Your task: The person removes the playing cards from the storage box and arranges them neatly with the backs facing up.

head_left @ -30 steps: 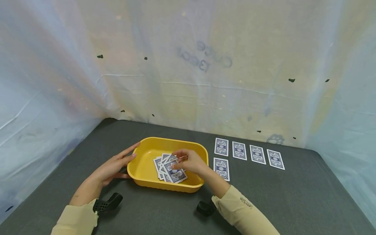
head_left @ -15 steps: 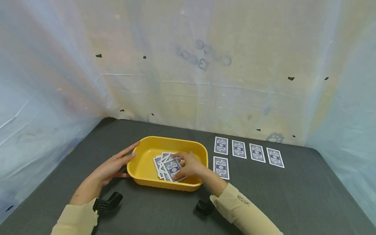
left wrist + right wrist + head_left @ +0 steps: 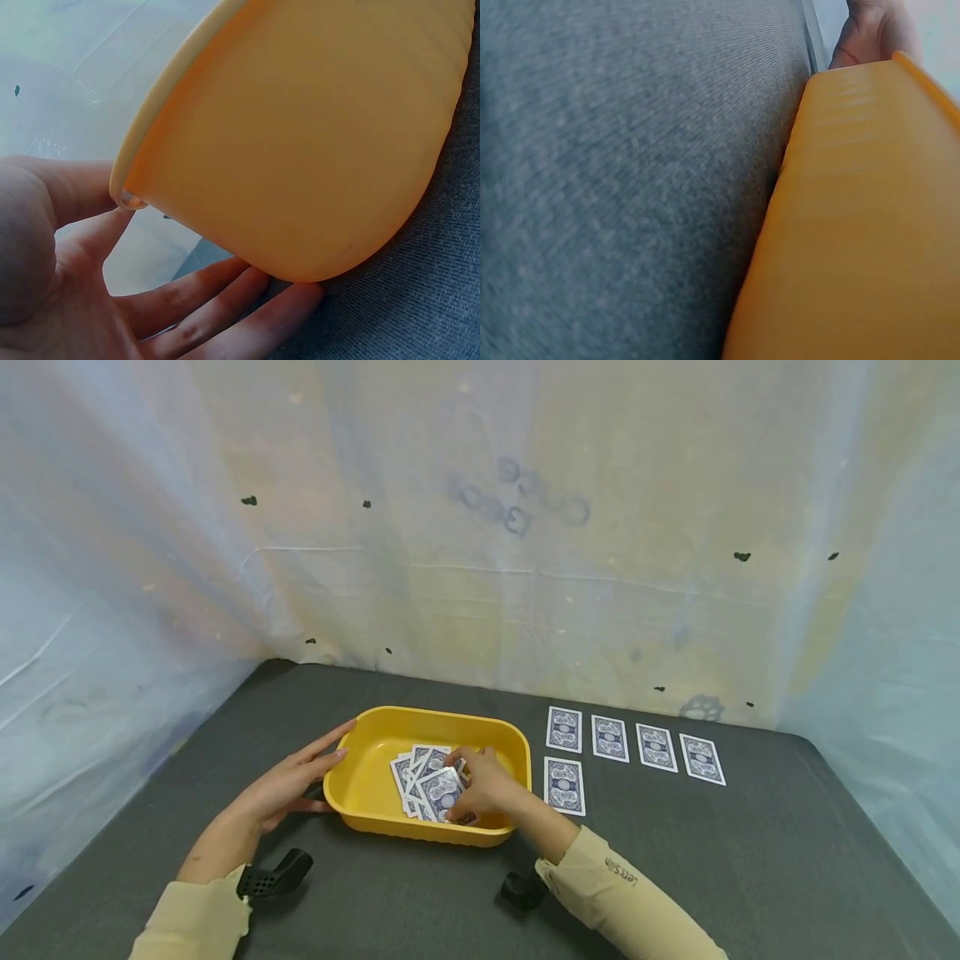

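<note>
A yellow plastic tray [image 3: 375, 810] stands on the dark table, with a loose pile of blue-backed playing cards [image 3: 405, 772] face down inside. My left hand [image 3: 288, 787] touches the tray's left end; in the left wrist view its fairly straight fingers [image 3: 225, 307] lie against the outer wall. Reaching over the tray's right side, my right hand [image 3: 486, 785] pinches the top playing card [image 3: 437, 789] between thumb and fingers, slightly tilted over the pile. The right wrist view holds only the tray's outer side [image 3: 855, 225], the tabletop and part of the left hand, so that grip is hidden there.
Right of the tray, several cards [image 3: 611, 739] lie face down in a row, with one more card [image 3: 564, 786] below the row's left end. Translucent sheeting [image 3: 525, 610] hangs behind and at both sides of the dark tabletop [image 3: 675, 852].
My right hand has closed its thumb and fingers on the top card, which has turned and tilted a little. The left hand stays at the tray's end. The view has shifted slightly.
</note>
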`<state>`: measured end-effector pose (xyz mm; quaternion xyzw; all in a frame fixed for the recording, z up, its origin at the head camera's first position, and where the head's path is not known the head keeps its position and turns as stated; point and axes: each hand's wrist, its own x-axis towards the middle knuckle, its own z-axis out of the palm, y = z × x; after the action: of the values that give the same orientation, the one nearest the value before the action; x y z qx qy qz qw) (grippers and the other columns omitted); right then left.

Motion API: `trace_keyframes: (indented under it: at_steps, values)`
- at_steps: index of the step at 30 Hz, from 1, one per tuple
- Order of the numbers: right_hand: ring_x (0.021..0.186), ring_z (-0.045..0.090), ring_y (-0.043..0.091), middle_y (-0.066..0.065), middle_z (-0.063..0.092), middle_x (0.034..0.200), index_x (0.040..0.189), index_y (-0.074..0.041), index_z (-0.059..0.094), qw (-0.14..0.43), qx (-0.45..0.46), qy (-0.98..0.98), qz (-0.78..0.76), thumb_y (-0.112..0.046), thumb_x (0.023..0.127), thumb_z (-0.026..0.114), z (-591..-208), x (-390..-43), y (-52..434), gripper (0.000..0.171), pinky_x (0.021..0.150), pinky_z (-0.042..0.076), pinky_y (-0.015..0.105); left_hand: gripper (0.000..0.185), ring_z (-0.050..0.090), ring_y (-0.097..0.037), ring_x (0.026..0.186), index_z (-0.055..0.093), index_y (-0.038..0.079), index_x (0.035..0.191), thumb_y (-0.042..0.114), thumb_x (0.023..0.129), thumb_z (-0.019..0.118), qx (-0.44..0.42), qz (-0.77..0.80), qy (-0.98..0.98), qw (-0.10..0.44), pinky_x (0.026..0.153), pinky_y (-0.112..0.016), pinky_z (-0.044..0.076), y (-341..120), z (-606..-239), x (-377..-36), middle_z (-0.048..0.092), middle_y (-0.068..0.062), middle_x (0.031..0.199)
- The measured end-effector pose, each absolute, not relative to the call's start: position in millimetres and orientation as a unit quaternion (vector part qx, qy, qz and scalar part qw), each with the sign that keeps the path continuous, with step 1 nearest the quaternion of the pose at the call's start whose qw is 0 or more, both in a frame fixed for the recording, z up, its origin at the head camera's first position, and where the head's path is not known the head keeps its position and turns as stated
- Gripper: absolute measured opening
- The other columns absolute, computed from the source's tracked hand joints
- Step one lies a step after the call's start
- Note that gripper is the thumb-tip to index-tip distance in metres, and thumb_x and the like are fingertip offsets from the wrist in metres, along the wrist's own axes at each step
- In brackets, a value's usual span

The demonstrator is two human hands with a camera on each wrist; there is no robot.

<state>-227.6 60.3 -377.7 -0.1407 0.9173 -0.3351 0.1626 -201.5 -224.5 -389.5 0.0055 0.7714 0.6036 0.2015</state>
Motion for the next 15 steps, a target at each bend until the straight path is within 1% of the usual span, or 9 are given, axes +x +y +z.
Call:
trace_keyframes:
  at_steps: [3,6,12,15]
  values:
    - [0.092,0.051,0.023,0.011,0.055,0.105,0.115,-0.014,0.058,0.164,-0.144,0.909,-0.354,-0.006,0.064,0.088,-378.8,-229.4,61.2,0.06,0.08,0.048,0.036,0.069,0.018,-0.044,0.142,0.011,0.036,0.154,0.051,0.097,0.047,0.007,0.604,0.771,0.201,0.089,-0.049,0.052,-224.9,-389.5,-201.9,0.0,-0.017,0.161]
    - [0.088,0.053,0.02,0.009,0.059,0.099,0.114,-0.012,0.059,0.165,-0.139,0.898,-0.384,-0.004,0.065,0.086,-379.3,-231.6,62.4,0.057,0.078,0.048,0.034,0.069,0.017,-0.045,0.142,0.011,0.036,0.154,0.051,0.097,0.047,0.007,0.605,0.771,0.202,0.089,-0.049,0.052,-225.1,-389.5,-202.1,0.0,-0.016,0.161]
    - [0.078,0.05,0.019,0.008,0.056,0.089,0.113,-0.009,0.06,0.172,-0.126,0.874,-0.437,-0.002,0.07,0.082,-377.6,-233.4,64.2,0.049,0.065,0.042,0.025,0.07,0.017,-0.045,0.142,0.011,0.037,0.154,0.052,0.097,0.047,0.005,0.601,0.773,0.204,0.089,-0.05,0.051,-224.8,-389.2,-202.0,-0.001,-0.016,0.161]
    - [0.077,0.048,0.018,0.007,0.054,0.087,0.113,-0.009,0.062,0.171,-0.135,0.867,-0.449,-0.001,0.073,0.079,-376.6,-233.0,64.4,0.044,0.063,0.04,0.024,0.07,0.017,-0.045,0.142,0.011,0.037,0.154,0.052,0.097,0.047,0.003,0.599,0.773,0.206,0.089,-0.049,0.052,-224.8,-389.4,-201.8,0.0,-0.016,0.161]
